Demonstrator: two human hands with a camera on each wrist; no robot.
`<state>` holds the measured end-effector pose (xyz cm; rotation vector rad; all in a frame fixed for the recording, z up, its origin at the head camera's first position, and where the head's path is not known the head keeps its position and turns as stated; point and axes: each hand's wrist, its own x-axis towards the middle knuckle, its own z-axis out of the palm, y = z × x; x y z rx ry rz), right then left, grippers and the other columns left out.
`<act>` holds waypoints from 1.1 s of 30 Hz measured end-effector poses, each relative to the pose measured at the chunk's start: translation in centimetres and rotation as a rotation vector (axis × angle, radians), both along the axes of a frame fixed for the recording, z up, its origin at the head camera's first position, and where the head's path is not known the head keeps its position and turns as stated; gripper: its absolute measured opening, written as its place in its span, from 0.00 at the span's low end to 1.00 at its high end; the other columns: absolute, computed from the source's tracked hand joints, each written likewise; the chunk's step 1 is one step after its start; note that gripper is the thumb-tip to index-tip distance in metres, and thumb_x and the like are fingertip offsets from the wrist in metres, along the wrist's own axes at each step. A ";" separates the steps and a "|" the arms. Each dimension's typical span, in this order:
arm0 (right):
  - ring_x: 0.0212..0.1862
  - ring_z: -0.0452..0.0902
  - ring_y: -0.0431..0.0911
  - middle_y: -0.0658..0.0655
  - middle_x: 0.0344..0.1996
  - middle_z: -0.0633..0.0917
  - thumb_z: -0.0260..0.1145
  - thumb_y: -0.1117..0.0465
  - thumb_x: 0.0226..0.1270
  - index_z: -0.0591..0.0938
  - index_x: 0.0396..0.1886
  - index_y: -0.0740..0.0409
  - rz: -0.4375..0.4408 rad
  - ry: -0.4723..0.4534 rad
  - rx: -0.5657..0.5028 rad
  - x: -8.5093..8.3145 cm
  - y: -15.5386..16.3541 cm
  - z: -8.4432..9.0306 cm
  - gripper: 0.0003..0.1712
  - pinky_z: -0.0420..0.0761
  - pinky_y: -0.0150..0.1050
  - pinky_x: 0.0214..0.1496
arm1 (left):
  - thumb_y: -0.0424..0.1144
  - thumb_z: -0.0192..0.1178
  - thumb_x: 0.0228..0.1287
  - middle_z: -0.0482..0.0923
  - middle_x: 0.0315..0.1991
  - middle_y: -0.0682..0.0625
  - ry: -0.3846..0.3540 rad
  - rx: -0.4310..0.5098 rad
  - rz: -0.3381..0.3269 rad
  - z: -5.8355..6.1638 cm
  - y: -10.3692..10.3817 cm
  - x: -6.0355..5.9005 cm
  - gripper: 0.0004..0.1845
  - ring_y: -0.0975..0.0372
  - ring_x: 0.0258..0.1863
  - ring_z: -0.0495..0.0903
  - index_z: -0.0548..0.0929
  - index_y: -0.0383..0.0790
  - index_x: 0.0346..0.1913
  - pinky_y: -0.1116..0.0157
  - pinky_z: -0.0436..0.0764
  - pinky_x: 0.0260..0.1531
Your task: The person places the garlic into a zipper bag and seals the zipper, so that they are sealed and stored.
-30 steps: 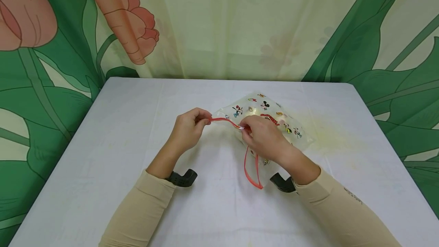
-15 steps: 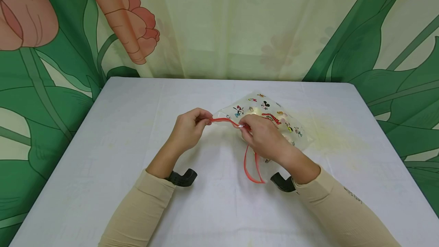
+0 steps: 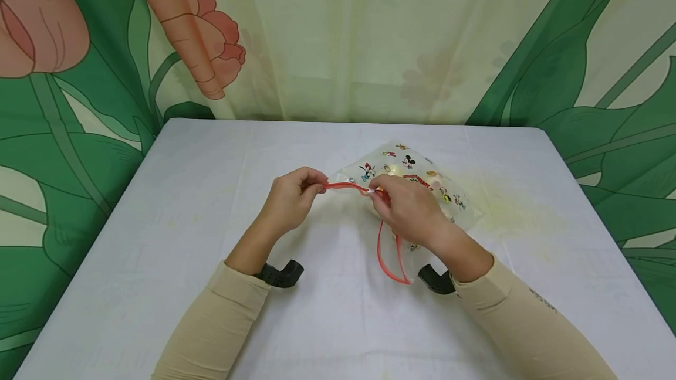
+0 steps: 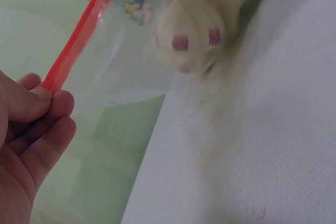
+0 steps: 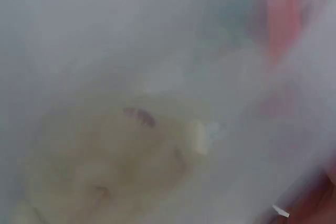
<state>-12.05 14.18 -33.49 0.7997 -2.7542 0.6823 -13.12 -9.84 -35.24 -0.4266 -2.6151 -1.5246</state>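
Note:
A clear plastic pouch (image 3: 417, 175) printed with cartoon mice lies on the white table (image 3: 174, 204), with a red zip strip (image 3: 345, 185) along its near edge. My left hand (image 3: 293, 197) pinches the left end of that strip (image 4: 71, 59). My right hand (image 3: 406, 207) pinches the white slider (image 3: 372, 192) on the strip. A red loop strap (image 3: 389, 257) hangs from the pouch toward me. Inside the pouch sits a cream plush toy (image 4: 202, 22) with purple marks. The right wrist view is a blur of plastic and the cream toy (image 5: 110, 166).
A curtain (image 3: 338, 34) with green leaves and a carrot print hangs behind and beside the table. A yellowish stain (image 3: 512, 207) marks the cloth right of the pouch. Black wrist mounts (image 3: 280, 274) sit on both forearms.
My right hand has shifted slightly right along the red strip with the slider. The loop strap swung a little. My left hand stays put.

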 end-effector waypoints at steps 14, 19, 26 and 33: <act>0.37 0.74 0.50 0.57 0.34 0.80 0.64 0.68 0.68 0.81 0.41 0.65 0.015 0.016 -0.011 0.4 -0.5 0.4 0.05 0.78 0.43 0.36 | 0.23 0.59 0.68 0.85 0.37 0.45 0.023 -0.001 -0.030 0.0 0.1 0.3 0.05 0.50 0.39 0.86 0.83 0.32 0.43 0.62 0.84 0.40; 0.39 0.75 0.50 0.58 0.36 0.81 0.63 0.69 0.69 0.81 0.42 0.65 0.026 -0.010 -0.036 0.4 -0.5 0.2 0.05 0.80 0.43 0.39 | 0.23 0.60 0.67 0.86 0.37 0.45 0.035 -0.002 -0.037 -0.1 0.2 0.3 0.06 0.50 0.38 0.85 0.83 0.31 0.42 0.62 0.84 0.39; 0.39 0.74 0.50 0.58 0.37 0.80 0.63 0.69 0.70 0.81 0.43 0.65 0.050 -0.034 -0.055 0.4 -0.5 0.0 0.05 0.79 0.43 0.40 | 0.23 0.60 0.68 0.86 0.36 0.46 0.047 -0.017 -0.048 -0.1 0.2 0.3 0.05 0.52 0.37 0.85 0.84 0.32 0.42 0.63 0.84 0.38; 0.37 0.74 0.48 0.55 0.36 0.81 0.62 0.63 0.73 0.81 0.48 0.63 0.026 -0.107 -0.034 0.2 -0.4 0.2 0.10 0.77 0.41 0.38 | 0.23 0.60 0.68 0.86 0.37 0.45 0.055 -0.005 -0.059 0.0 0.2 0.4 0.05 0.51 0.37 0.85 0.83 0.31 0.42 0.63 0.84 0.38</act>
